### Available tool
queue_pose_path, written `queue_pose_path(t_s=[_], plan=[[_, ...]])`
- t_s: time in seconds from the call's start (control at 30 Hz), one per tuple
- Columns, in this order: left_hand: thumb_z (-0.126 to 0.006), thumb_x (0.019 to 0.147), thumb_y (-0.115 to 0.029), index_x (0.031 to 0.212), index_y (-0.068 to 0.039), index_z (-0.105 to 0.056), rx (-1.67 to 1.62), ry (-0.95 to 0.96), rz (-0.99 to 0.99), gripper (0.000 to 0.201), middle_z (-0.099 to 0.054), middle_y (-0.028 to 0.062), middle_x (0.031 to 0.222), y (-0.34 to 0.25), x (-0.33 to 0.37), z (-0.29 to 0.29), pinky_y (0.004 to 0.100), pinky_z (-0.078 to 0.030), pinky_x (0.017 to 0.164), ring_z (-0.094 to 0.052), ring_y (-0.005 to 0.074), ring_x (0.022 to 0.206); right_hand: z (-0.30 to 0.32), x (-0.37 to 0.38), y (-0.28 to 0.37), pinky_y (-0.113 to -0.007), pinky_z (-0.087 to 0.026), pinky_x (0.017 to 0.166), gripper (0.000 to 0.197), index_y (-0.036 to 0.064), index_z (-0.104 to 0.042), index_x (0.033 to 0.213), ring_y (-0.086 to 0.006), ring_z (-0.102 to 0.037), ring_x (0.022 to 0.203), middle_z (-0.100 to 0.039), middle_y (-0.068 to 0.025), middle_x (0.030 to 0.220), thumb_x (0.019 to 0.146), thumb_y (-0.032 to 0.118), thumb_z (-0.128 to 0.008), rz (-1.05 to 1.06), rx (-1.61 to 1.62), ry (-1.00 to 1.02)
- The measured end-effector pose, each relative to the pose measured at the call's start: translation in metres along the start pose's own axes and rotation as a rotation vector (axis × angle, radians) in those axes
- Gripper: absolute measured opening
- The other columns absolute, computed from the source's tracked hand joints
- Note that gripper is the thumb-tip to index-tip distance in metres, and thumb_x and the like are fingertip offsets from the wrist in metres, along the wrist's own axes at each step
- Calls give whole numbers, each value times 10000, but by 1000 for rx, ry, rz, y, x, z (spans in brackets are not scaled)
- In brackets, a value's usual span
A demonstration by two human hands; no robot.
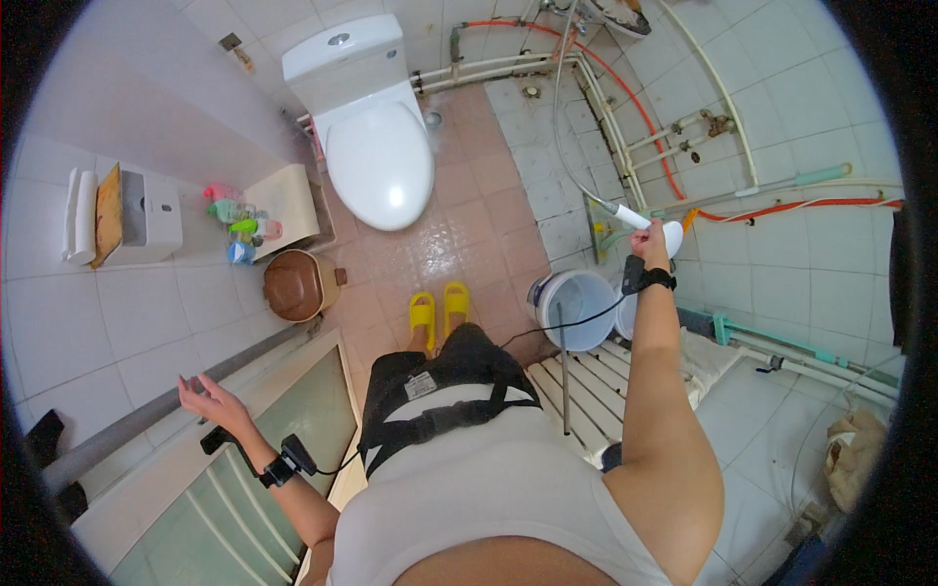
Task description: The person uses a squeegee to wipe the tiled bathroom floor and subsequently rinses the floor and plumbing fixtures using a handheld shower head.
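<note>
Out to the right, my right hand [653,246] is closed around the handle of a white handheld shower head [633,219]. Its metal hose [557,117] rises from the handle toward the fittings at the far wall. No water can be made out coming from it. A white bucket [589,327] stands below and to the left of that hand. On the left side, my left hand [213,402] hangs in the air with its fingers apart and holds nothing. Beneath it are a grey pipe [147,420] and a door with frosted panels [313,420].
A white toilet [381,161] with its lid down stands at the back. Along the left are a brown bin [293,286], several small bottles [256,230] and a tissue box [156,220]. A slatted bench [586,391] and wall pipes [674,146] line the right.
</note>
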State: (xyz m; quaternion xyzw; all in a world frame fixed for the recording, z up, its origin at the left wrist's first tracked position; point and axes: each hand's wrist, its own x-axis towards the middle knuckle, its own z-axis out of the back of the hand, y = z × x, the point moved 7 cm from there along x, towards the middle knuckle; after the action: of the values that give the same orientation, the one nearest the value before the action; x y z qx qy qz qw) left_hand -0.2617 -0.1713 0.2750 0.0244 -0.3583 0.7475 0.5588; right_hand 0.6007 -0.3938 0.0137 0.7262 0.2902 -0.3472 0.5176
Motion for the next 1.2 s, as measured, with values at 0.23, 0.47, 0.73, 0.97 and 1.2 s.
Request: queue_pose_path(t_s=[0.23, 0.47, 0.73, 0.97, 1.2], plan=[[-462, 915, -201, 1267, 8, -352, 54, 25, -49, 424, -332, 202, 1233, -20, 5, 10, 378, -450, 824, -463, 285, 1063, 11, -4, 10, -180, -282, 324, 232, 91, -422, 738, -68, -301, 370, -319, 27, 514, 802, 225, -600, 49, -204, -69], [-446, 917, -179, 1273, 13, -343, 25, 54, -131, 418, -332, 206, 1235, -34, 17, 6, 372, -443, 818, -443, 287, 1085, 29, -28, -17, -169, -294, 322, 250, 95, -460, 718, -58, -314, 367, -336, 40, 503, 814, 271, -609, -87, -200, -97], [-438, 908, -144, 1281, 2, -328, -44, 113, -253, 416, -338, 202, 1230, -26, 15, 5, 373, -431, 836, -437, 292, 1077, 38, -73, -44, -192, -272, 329, 267, 104, -454, 704, -65, -310, 364, -326, 44, 490, 822, 295, -599, -24, -295, -40], [-436, 908, -138, 1283, -3, -322, -83, 165, -199, 414, -342, 196, 1229, 31, 42, 12, 377, -424, 825, -430, 298, 1077, 22, -115, -88, -208, -281, 345, 254, 115, -449, 724, -83, -317, 369, -324, 38, 486, 815, 285, -614, 55, -329, -59], [-441, 904, -127, 1271, 0, -339, -64, 124, -172, 401, -355, 193, 1227, 42, 31, 37, 378, -420, 838, -426, 302, 1088, 32, -77, -105, -214, -289, 346, 260, 105, -447, 728, -95, -314, 379, -315, 30, 493, 821, 293, -601, -28, -399, -65]])
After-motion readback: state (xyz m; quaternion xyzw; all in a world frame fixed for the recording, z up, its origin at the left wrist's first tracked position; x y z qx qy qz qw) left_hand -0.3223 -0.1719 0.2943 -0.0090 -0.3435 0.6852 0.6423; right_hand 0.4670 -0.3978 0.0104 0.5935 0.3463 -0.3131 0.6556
